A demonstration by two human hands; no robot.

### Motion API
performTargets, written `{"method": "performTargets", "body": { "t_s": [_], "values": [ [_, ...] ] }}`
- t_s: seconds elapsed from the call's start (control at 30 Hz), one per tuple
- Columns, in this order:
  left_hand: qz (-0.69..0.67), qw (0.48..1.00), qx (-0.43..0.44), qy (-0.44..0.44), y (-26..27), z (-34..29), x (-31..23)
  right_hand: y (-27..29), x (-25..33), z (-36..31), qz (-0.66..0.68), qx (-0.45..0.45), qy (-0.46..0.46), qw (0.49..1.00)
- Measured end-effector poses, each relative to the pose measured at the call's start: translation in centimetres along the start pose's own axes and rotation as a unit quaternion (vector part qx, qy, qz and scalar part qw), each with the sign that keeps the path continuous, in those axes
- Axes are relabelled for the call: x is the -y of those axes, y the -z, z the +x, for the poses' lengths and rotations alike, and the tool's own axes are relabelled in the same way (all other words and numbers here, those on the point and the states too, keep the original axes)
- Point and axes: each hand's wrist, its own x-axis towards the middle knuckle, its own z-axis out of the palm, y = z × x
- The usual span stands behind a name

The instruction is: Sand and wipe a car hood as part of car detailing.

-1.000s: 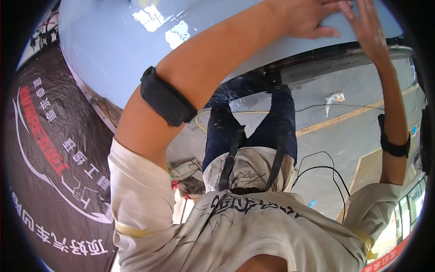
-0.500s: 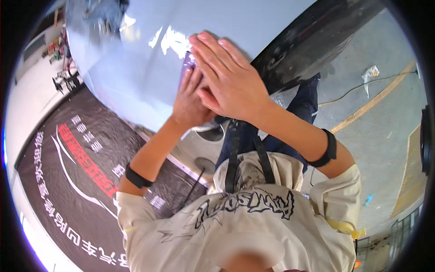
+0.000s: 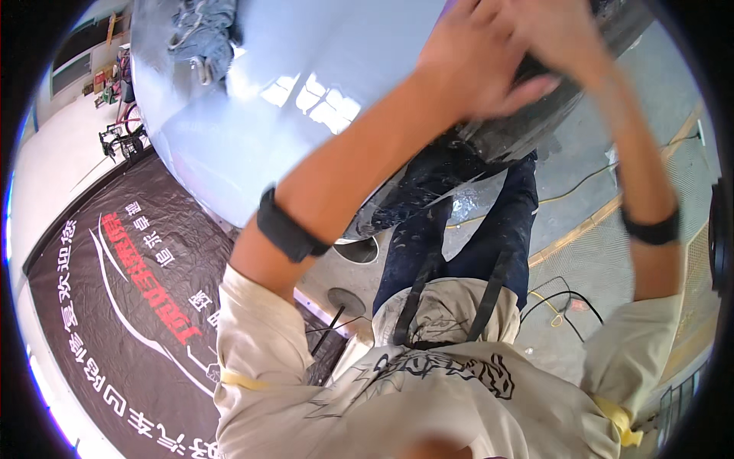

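My left hand [image 3: 482,65] and my right hand [image 3: 554,34] are close together over the far right part of a glossy pale blue curved panel [image 3: 290,46], where it meets a dark, streaked section [image 3: 527,126]. The left thumb sticks out to the right. Its other fingers run up to the top edge of the view, partly behind the right hand. Motion smears the right hand, and its fingers are cut off at the top. Whatever may lie under or between the hands is hidden. A black band [image 3: 289,226] circles my left forearm, another [image 3: 650,227] the right.
A crumpled blue-grey cloth-like thing [image 3: 202,38] shows at the panel's upper left. A dark printed sheet [image 3: 84,283] covers the left. A round-based stand [image 3: 345,301] is by my legs. Black and yellow cables [image 3: 569,294] lie on the grey floor, with a wooden strip [image 3: 577,227] at right.
Both hands have moved up and right, from the bright reflections on the pale panel to the dark section. The purple piece that showed beneath the fingers is out of sight.
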Motion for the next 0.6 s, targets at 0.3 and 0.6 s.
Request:
{"method": "performTargets", "body": {
  "t_s": [0.3, 0.6],
  "values": [
    [-0.061, 0.975, 0.189, 0.095, 2.4, -32.7, -1.6, -3.7, 30.9, -8.1, 0.258, 0.081, -0.059, 0.961],
    [-0.008, 0.999, 0.006, -0.030, 0.2, -4.9, -1.1, 0.8, 3.6, -3.0, 0.122, 0.129, -0.066, 0.982]
  ]
}}
